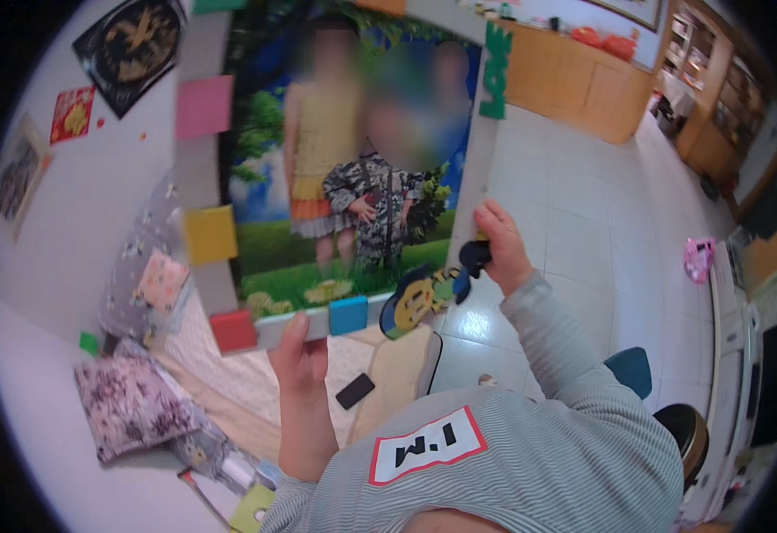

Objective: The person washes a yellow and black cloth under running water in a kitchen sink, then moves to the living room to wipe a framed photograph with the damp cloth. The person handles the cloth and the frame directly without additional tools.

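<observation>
Held up before me is a large picture frame (pixel 471 180) with a pale border, tilted, around a photo print (pixel 281 253) of people on grass. Coloured blocks sit along its border: a pink block (pixel 204 106), a yellow block (pixel 210 234), a red block (pixel 233 330) and a blue block (pixel 348 315). Green letters (pixel 495 70) run down the upper right side. A cartoon figure ornament (pixel 418 300) is at the lower right corner. My left hand (pixel 300 356) grips the bottom edge, thumb in front. My right hand (pixel 503 243) grips the right side, just above the ornament.
Below the frame is a padded seat (pixel 388 380) with a dark phone (pixel 355 391) on it. A floral cushion (pixel 132 406) lies at the left. Tiled floor (pixel 575 220) stretches right, with a pink bag (pixel 698 260) and a teal stool (pixel 630 372). A wooden cabinet (pixel 575 80) stands beyond.
</observation>
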`<state>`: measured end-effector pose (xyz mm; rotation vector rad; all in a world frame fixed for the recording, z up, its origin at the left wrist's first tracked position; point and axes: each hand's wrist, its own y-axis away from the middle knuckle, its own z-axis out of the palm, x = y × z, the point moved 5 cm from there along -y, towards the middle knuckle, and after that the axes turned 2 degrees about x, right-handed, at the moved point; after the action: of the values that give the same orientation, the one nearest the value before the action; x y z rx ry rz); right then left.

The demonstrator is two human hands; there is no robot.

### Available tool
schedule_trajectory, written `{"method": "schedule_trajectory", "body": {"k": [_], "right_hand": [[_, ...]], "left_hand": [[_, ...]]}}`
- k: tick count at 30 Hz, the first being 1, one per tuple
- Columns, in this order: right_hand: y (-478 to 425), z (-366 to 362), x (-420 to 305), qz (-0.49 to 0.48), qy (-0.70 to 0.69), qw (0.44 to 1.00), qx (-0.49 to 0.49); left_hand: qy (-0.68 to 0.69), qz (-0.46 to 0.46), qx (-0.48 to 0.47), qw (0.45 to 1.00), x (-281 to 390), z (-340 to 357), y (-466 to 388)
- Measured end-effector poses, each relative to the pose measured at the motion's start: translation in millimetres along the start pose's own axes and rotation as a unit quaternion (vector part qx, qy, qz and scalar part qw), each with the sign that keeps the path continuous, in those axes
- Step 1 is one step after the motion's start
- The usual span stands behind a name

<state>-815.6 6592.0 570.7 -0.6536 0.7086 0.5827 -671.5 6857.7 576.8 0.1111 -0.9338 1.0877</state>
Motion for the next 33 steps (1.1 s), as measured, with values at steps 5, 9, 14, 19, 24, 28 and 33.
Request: {"method": "schedule_trajectory", "body": {"k": [5,9,14,19,24,28,33], "right_hand": [[-41.8,7.4,12.8,0.067,0.040,0.994,0.070],[-28.2,-2.7,30.2,0.083,0.059,0.993,0.053],[-32.9,-34.4,3.5,0.043,0.082,0.981,0.172],[-44.7,-16.1,-70.6,-0.148,0.103,0.964,0.196],[-57.4,32.5,-66.6,-0.209,0.573,0.785,0.110],[-74.1,32.4,-49.0,-0.097,0.573,0.807,0.105],[-111.0,11.7,-45.6,-0.090,0.564,0.804,0.162]], "left_hand": [[-0.022,-0.087,-0.012,0.996,27.3,21.8,-91.9],[-0.022,-0.124,-0.004,0.992,7.7,-6.2,-88.4],[0.053,-0.210,0.034,0.976,-9.2,-22.9,-91.9],[0.045,-0.181,0.032,0.982,-12.8,-22.8,-86.1],[0.055,-0.184,0.036,0.981,-17.6,-20.4,-77.8],[0.087,-0.203,0.033,0.975,-13.6,-14.3,-76.0],[0.058,-0.187,0.031,0.980,-8.7,-12.6,-77.2]]}}
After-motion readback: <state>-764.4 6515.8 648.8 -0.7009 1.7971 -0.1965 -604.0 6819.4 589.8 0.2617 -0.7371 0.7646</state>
